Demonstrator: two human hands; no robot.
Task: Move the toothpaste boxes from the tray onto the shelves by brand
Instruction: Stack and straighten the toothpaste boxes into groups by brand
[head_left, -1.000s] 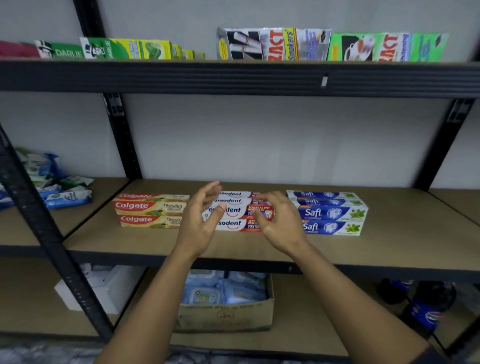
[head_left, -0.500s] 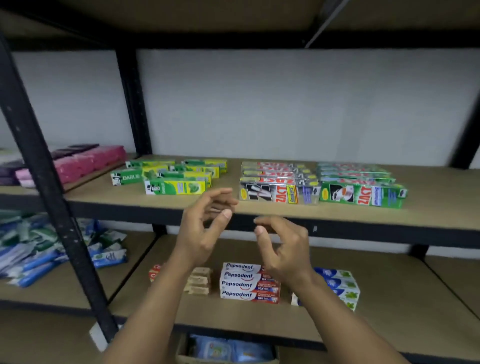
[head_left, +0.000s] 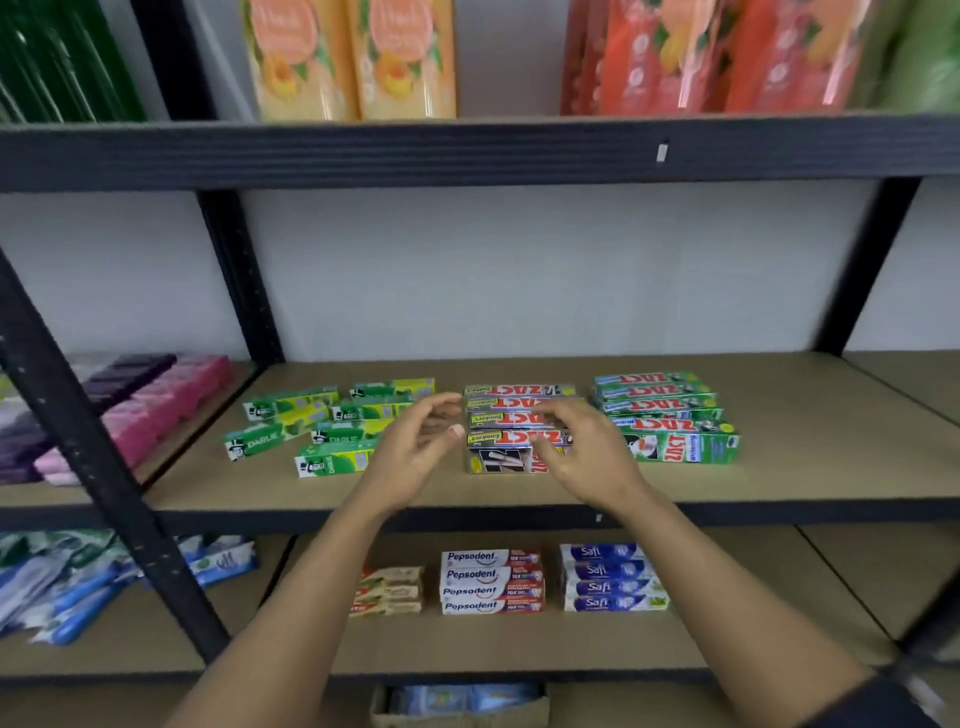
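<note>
Lying flat on the middle shelf (head_left: 805, 467), long axes running left to right: Darlie boxes (head_left: 322, 431) slightly askew at left, silver Zact boxes (head_left: 498, 460) in the centre, green Zact boxes (head_left: 670, 421) at right. Hovering at the silver stack: left hand (head_left: 415, 457) and right hand (head_left: 587, 457), fingers loosely spread, gripping nothing; touching it or not, impossible to tell.
</note>
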